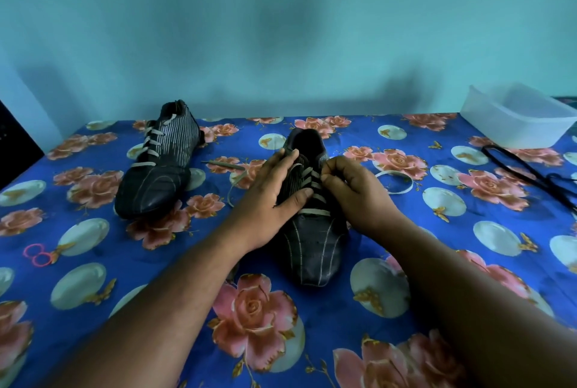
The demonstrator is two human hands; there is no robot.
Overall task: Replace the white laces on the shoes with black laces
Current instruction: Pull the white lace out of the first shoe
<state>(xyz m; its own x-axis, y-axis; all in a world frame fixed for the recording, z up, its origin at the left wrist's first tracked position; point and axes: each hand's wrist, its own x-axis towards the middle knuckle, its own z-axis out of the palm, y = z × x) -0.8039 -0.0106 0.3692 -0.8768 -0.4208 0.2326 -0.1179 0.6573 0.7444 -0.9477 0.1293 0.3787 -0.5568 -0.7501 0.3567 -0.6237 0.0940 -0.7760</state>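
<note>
Head view shows you a blue floral cloth (93, 262) spread over the whole surface, with a teal wall behind it. At the far right corner sits a clear plastic tub (518, 119), and just in front of it the black laces (530, 175) lie in a loose tangle, well apart from your hands. The far shoe (159, 162) lies to your left, tipped onto its side, white lacing fully in place, toe pointing toward you and a little left. A thin metal tool (223, 164) lies between the two shoes, and small pink rings (37, 254) sit near the left edge.

The near shoe (312, 231) stands upright at centre: dark upper with pale stripes, long axis running straight away from you, toe nearest you, heel opening far. Its white lace (315, 211) crosses the front in rungs, and loose ends trail onto the cloth on both sides.

Your left hand (271, 197) rests flat on the shoe's left side, fingers straight, thumb across the rungs. Your right hand (356, 190) has curled fingers pinching the lace at the upper rungs.
</note>
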